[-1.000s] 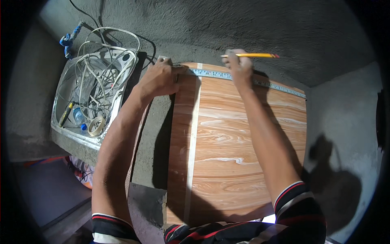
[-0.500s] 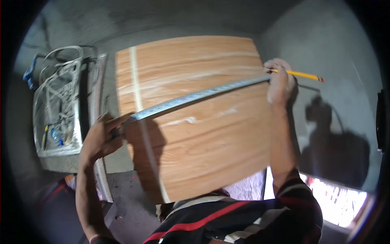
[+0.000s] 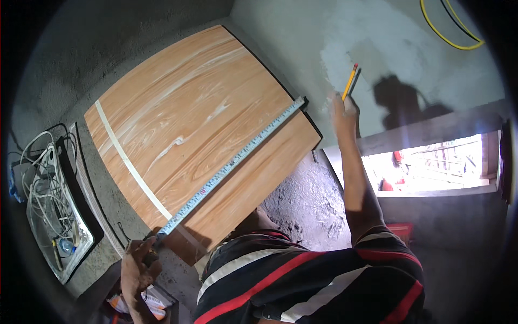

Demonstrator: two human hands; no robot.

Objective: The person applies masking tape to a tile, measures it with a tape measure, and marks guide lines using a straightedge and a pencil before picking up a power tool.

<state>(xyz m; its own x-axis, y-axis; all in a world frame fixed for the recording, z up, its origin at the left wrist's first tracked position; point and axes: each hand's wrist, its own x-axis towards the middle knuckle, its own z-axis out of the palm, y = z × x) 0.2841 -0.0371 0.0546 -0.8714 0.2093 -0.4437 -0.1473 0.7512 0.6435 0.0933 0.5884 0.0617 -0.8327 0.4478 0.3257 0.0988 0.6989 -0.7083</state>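
A wood-patterned board (image 3: 199, 124) with white veining and a pale strip near its left side lies at an angle below me. A steel tape measure (image 3: 232, 164) is stretched diagonally across its lower part, its end at the right edge. My left hand (image 3: 139, 262) grips the tape measure at the board's lower-left corner, the case mostly hidden by my fingers. My right hand (image 3: 343, 113) is closed around a yellow pencil (image 3: 349, 81), beside the board's right edge and apart from the tape.
A white sink (image 3: 70, 251) full of cables, with tools, stands at the left beside a long narrow strip (image 3: 86, 181). Grey plastered walls surround me. A yellow looped cable (image 3: 458, 46) hangs upper right, above a bright opening (image 3: 431, 162). Rough floor (image 3: 302, 200) shows under the board.
The tape now runs diagonally lower across the board, where earlier it lay along the top. My right hand has moved rightward off it. My left hand is lower. The view has turned rightward.
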